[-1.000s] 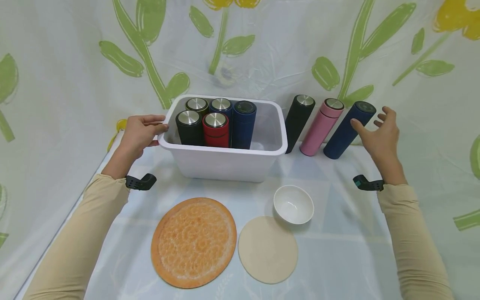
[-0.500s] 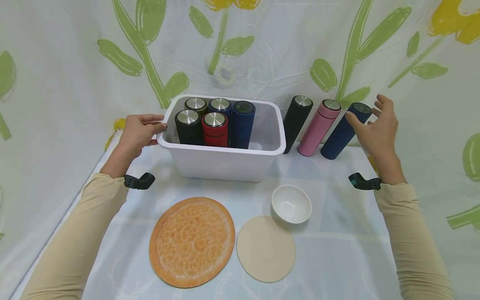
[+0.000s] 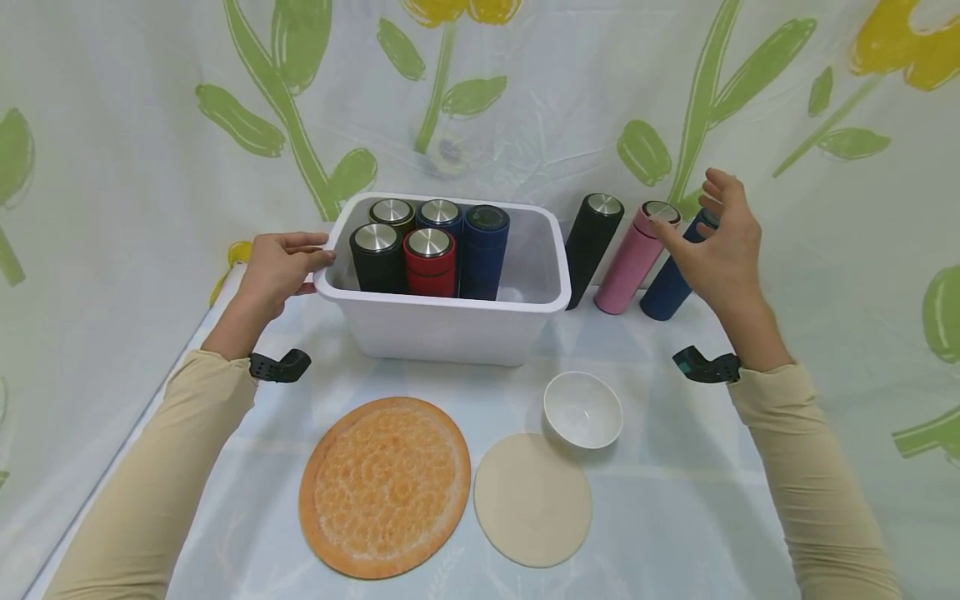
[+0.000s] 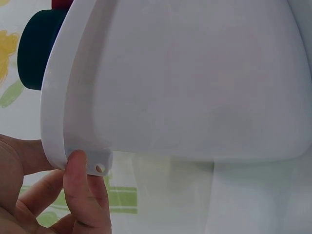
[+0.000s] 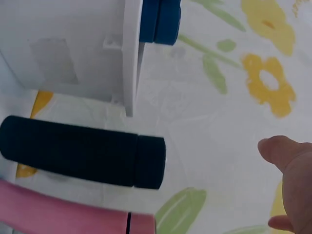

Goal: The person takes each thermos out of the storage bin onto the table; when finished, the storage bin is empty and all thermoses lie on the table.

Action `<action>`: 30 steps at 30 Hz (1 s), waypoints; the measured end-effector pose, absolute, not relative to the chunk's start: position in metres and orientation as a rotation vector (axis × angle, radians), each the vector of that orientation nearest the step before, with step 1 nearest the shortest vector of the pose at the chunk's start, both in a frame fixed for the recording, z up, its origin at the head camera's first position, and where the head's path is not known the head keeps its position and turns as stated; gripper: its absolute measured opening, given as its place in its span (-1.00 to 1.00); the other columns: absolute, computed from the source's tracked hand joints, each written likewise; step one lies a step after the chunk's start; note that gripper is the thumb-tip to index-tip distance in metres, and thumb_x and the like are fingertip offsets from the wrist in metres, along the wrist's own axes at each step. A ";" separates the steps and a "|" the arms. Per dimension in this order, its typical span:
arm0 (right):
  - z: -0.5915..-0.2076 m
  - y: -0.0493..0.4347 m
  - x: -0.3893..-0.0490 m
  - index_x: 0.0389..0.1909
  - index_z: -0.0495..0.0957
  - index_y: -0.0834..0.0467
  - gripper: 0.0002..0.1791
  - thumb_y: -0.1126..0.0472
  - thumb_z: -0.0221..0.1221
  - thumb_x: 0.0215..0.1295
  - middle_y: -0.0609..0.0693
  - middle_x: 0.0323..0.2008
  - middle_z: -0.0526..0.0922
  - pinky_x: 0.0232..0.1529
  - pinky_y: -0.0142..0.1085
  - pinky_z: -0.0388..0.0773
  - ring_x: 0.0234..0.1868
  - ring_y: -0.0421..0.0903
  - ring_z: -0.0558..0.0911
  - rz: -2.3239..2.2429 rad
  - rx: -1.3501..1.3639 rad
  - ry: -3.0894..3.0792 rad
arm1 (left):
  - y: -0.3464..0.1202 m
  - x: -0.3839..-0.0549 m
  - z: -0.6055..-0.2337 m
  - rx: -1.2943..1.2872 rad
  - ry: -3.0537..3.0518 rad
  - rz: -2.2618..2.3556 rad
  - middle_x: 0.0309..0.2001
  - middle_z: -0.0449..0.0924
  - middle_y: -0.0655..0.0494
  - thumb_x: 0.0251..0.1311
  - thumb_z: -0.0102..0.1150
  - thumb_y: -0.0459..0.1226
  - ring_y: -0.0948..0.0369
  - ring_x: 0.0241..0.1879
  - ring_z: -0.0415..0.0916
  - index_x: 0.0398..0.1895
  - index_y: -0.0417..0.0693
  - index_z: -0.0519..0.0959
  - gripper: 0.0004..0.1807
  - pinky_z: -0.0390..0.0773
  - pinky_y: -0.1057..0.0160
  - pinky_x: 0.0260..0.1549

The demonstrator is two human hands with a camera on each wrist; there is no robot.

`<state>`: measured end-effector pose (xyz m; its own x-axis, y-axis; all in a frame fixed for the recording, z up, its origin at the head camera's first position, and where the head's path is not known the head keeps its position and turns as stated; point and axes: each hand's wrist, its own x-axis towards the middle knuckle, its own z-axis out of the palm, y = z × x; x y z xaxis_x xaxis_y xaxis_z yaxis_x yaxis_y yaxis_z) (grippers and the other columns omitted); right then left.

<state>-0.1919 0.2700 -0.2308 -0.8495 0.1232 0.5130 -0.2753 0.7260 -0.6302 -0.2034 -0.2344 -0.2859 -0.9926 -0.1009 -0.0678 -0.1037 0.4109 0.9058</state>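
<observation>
My left hand [image 3: 277,268] grips the left rim of a white plastic bin [image 3: 442,329]; in the left wrist view the thumb and fingers pinch its edge beside a small holed tab [image 4: 100,168]. Inside the bin stand several vacuum flasks, among them a red one [image 3: 431,271] and a dark blue one [image 3: 483,258]. My right hand [image 3: 723,242] holds nothing, its fingers spread. Its thumb overlaps the top of a pink flask [image 3: 628,268] in the head view, and the hand partly hides a blue flask [image 3: 664,290]. A black flask [image 3: 591,250] leans between bin and pink flask.
A round, bread-patterned mat [image 3: 386,487] lies at the front of the table, with a plain beige disc [image 3: 532,500] to its right. A white bowl [image 3: 583,410] stands behind the disc. A flower-printed sheet [image 3: 540,108] hangs at the back.
My right hand has moved left, from the blue flask's top toward the pink flask. My left hand stays on the bin's rim, and the flasks and bin have not moved.
</observation>
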 end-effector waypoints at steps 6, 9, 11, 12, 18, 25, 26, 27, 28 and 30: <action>-0.232 0.247 -0.196 0.47 0.22 0.02 -0.12 0.02 0.42 0.18 -0.01 0.40 0.37 0.25 0.01 0.44 0.36 -0.05 0.42 1.034 0.226 -2.394 | -0.238 -0.203 -0.287 -0.199 2.645 1.683 0.25 0.49 -0.21 0.42 0.14 -0.23 0.01 0.07 0.52 0.40 -0.18 0.41 -0.47 0.63 0.42 -0.36; -0.233 0.236 -0.197 0.48 0.21 0.07 -0.10 -0.01 0.42 0.17 0.03 0.41 0.37 0.24 0.01 0.45 0.35 -0.05 0.43 1.034 0.250 -2.416 | -0.239 -0.203 -0.286 -0.201 2.651 1.693 0.24 0.51 -0.21 0.41 0.15 -0.24 0.06 0.03 0.54 0.40 -0.18 0.41 -0.47 0.63 0.41 -0.36; -0.235 0.228 -0.199 0.48 0.20 0.08 -0.09 -0.03 0.41 0.18 0.04 0.41 0.37 0.25 0.00 0.44 0.35 -0.05 0.43 1.031 0.269 -2.429 | -0.238 -0.203 -0.285 -0.197 2.654 1.697 0.24 0.51 -0.21 0.41 0.14 -0.24 0.08 0.02 0.54 0.40 -0.18 0.42 -0.48 0.64 0.41 -0.36; -0.236 0.225 -0.200 0.48 0.21 0.09 -0.09 -0.02 0.41 0.18 0.05 0.41 0.37 0.26 0.01 0.43 0.35 -0.04 0.43 1.032 0.290 -2.431 | -0.238 -0.203 -0.285 -0.196 2.653 1.698 0.24 0.51 -0.21 0.41 0.14 -0.24 0.08 0.02 0.54 0.39 -0.19 0.42 -0.48 0.64 0.41 -0.36; -0.241 0.205 -0.207 0.49 0.20 0.10 -0.09 0.02 0.42 0.18 0.04 0.43 0.34 0.26 0.03 0.43 0.37 0.03 0.41 1.058 0.409 -2.453 | -0.238 -0.203 -0.286 -0.200 2.642 1.702 0.24 0.50 -0.23 0.42 0.13 -0.24 0.01 0.07 0.52 0.40 -0.19 0.41 -0.48 0.63 0.41 -0.35; -0.246 0.187 -0.212 0.49 0.17 0.16 -0.06 0.06 0.44 0.16 0.08 0.43 0.33 0.24 0.02 0.45 0.37 0.06 0.40 1.092 0.449 -2.491 | -0.236 -0.204 -0.288 -0.206 2.646 1.704 0.22 0.51 -0.22 0.43 0.12 -0.24 -0.01 0.08 0.52 0.40 -0.17 0.42 -0.49 0.63 0.42 -0.35; -0.247 0.185 -0.213 0.49 0.17 0.16 -0.06 0.06 0.44 0.16 0.09 0.43 0.32 0.24 0.02 0.45 0.37 0.08 0.40 1.090 0.456 -2.497 | -0.236 -0.204 -0.288 -0.207 2.646 1.707 0.22 0.51 -0.22 0.43 0.12 -0.24 -0.01 0.08 0.52 0.39 -0.17 0.42 -0.49 0.63 0.42 -0.35; -0.247 0.182 -0.213 0.49 0.16 0.17 -0.05 0.05 0.44 0.16 0.09 0.43 0.31 0.24 0.02 0.45 0.37 0.08 0.39 1.090 0.462 -2.506 | -0.235 -0.204 -0.288 -0.209 2.644 1.709 0.22 0.51 -0.22 0.43 0.12 -0.24 -0.02 0.09 0.51 0.39 -0.17 0.42 -0.49 0.63 0.42 -0.35; -0.248 0.180 -0.214 0.49 0.16 0.17 -0.05 0.04 0.44 0.16 0.09 0.43 0.31 0.24 0.01 0.45 0.37 0.07 0.39 1.087 0.470 -2.513 | -0.235 -0.204 -0.288 -0.210 2.643 1.708 0.23 0.51 -0.22 0.43 0.12 -0.24 -0.03 0.09 0.52 0.39 -0.17 0.42 -0.49 0.63 0.41 -0.35; -0.248 0.175 -0.215 0.49 0.15 0.16 -0.04 0.02 0.44 0.16 0.08 0.44 0.30 0.25 -0.01 0.45 0.38 0.05 0.39 1.087 0.480 -2.527 | -0.234 -0.205 -0.288 -0.212 2.639 1.705 0.24 0.50 -0.22 0.43 0.12 -0.24 -0.04 0.11 0.51 0.40 -0.17 0.42 -0.49 0.63 0.41 -0.34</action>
